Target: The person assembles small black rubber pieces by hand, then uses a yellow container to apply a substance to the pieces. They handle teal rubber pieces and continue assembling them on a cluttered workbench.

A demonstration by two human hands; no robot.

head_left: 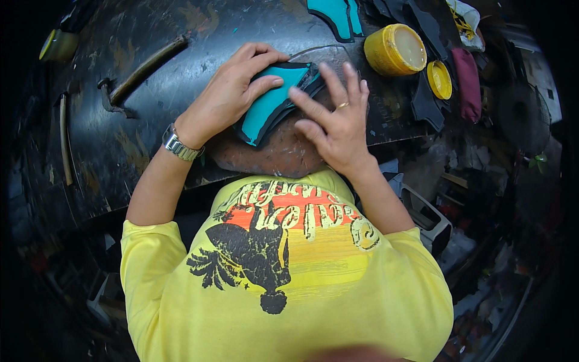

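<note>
A teal shoe upper piece with black edging [268, 108] lies tilted over a worn brown board [259, 158] at the table's near edge. My left hand [236, 84], a metal watch on its wrist, holds the piece from the left. Its thumb presses on the teal face and its fingers curl at the far edge. Over the right end of the piece, my right hand [341, 123] has its fingers spread, slightly smeared by motion, with a ring on one finger. Whether its fingertips touch the piece I cannot tell. Black layers show beneath the teal one.
A hammer [145, 69] lies left on the dark table [199, 42], with a thin wooden-handled tool [65, 139] beyond it. Right of my hands are a yellow tub [392, 51], its yellow lid [439, 79], black cut pieces [425, 105] and maroon cloth [466, 84]. More teal pieces [335, 15] lie far off.
</note>
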